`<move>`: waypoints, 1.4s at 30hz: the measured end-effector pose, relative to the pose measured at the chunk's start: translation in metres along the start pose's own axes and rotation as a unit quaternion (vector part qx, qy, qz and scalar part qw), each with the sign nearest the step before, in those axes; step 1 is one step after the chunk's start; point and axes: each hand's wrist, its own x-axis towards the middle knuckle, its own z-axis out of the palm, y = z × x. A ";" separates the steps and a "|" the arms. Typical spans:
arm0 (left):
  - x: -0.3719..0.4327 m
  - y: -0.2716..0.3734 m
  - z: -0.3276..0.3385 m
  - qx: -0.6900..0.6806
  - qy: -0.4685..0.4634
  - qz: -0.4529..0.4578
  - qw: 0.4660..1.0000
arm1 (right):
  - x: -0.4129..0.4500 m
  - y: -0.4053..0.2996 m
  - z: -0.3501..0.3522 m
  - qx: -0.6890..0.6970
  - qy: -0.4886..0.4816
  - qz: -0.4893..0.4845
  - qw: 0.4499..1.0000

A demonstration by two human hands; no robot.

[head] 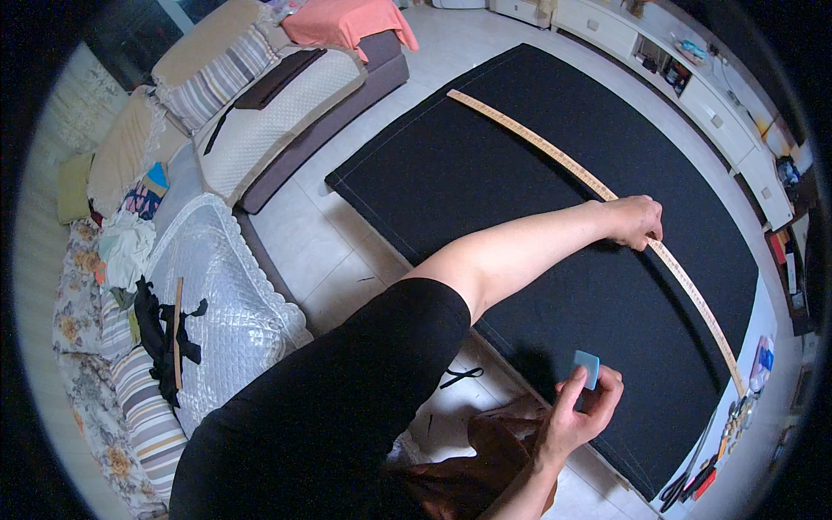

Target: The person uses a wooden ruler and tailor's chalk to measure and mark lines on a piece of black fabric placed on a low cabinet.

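Note:
My left hand [632, 221] grips a long wooden ruler [545, 145] near its middle, with the arm stretched out over a table. Beneath it, black cloth [416, 175] covers most of the tabletop, and faint pale lines run along its edges. A shadow beside the ruler suggests that at least part of it is raised off the cloth. My right hand [580, 416] is nearer my body, above the table's near edge. Between its thumb and fingers is a flat light-blue piece [589, 367], apparently tailor's chalk, apart from the ruler.
Scissors [676, 491] and small items lie at the table's right end, on a pale uncovered strip [762, 312]. To the left stands a sofa [286, 123] with striped cushions, black scraps [156, 331] and a wooden strip [178, 331]. White cabinets [715, 117] line the far side.

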 end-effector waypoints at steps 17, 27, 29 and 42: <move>-0.001 -0.001 0.014 -0.002 -0.017 -0.037 0.999 | 0.001 -0.003 0.002 -0.002 -0.011 0.004 1.000; -0.003 0.001 0.018 0.040 -0.032 -0.044 0.998 | 0.000 -0.003 0.000 -0.002 -0.007 0.011 1.000; -0.003 0.001 0.019 0.045 -0.037 -0.042 0.997 | 0.000 -0.003 -0.001 0.005 -0.010 0.011 1.000; -0.003 -0.004 0.022 0.057 -0.027 -0.027 0.998 | 0.000 -0.004 -0.001 0.006 -0.006 0.009 1.000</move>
